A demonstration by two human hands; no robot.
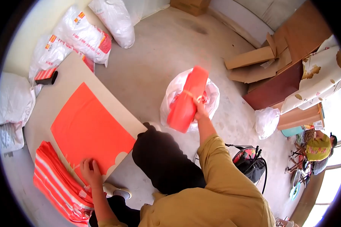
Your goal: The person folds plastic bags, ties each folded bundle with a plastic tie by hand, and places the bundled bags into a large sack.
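My right hand [202, 110] is closed round a rolled red bundle [186, 102] with a pale band about its middle. The bundle is over an open white plastic bag [213, 94] on the floor. My left hand [90, 171], its fingers curled, rests at the lower edge of a flat red sheet [93, 126] on a beige board [70, 75]. What its fingers hold, if anything, is too small to tell. Beside that hand lies a stack of red and white striped material [57, 181].
A dark object with a red striped top [46, 76] sits on the board's far corner. Full white sacks [83, 36] line the left wall. Cardboard boxes [254, 60], a small white bag [267, 122] and a black bag [250, 166] are at right. Another person [317, 148] sits far right.
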